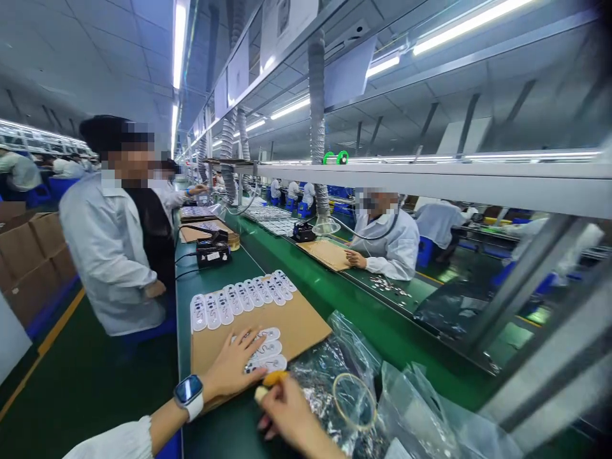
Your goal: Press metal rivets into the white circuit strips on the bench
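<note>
My left hand (234, 362) lies open with its fingers spread over a brown cardboard sheet (296, 319). Beside and partly under its fingers is a short stack of white panels (270, 349) with rounded ends and dark marks. A row of similar white panels (234, 299) runs along the sheet's far edge. Close to the sheet's near edge, my right hand (291, 411) is closed, with yellowish covers on its fingertips. Whatever may be between those fingers is hidden. Just right of it lies a clear plastic bag (335, 370) of small shiny parts.
A rubber band or ring (354, 401) rests on the bag. Farther along the green bench (258, 252) is a black device (213, 252) with cables. One co-worker (119, 236) is at the left; another (387, 236) sits opposite. A metal frame (530, 306) rises at the right.
</note>
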### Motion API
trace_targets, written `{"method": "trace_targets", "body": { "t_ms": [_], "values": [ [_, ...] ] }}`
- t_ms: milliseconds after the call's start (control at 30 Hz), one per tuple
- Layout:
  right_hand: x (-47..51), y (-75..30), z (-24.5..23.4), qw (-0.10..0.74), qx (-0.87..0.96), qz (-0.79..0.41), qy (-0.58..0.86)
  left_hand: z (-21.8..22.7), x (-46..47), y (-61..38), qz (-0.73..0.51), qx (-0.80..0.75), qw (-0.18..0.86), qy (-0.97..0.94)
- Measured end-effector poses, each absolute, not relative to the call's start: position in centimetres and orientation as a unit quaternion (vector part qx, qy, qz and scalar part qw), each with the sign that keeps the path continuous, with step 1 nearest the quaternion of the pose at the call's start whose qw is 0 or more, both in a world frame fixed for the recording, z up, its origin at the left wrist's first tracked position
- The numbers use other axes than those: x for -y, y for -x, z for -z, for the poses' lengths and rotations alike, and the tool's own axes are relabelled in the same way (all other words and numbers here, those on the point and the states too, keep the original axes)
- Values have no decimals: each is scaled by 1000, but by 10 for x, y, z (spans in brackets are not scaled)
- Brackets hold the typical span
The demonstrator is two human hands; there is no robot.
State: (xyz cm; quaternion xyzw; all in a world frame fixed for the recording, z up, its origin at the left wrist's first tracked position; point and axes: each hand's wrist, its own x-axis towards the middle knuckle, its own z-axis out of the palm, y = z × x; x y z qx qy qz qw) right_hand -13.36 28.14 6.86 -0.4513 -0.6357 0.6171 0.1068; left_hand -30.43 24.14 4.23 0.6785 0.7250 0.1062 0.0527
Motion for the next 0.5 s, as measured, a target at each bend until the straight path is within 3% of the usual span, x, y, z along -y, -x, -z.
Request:
{"method": "trace_targets", "body": {
  "t_ms": [67, 167, 367, 500],
  "values": [
    [-259, 143, -59, 113, 529, -707, 455, -40, -241, 305, -111, -730, 36, -673],
    [-241, 162, -46, 187, 392, -783, 445, -36, -240, 303, -111, -734, 14, -669],
    [-232, 181, -30, 315, 259, -824, 394, -33, -227, 284, -104, -738, -21, -666],
    [-225, 174, -25, 337, 229, -833, 375, -32, -219, 272, -100, -751, -37, -652]
  ]
}}
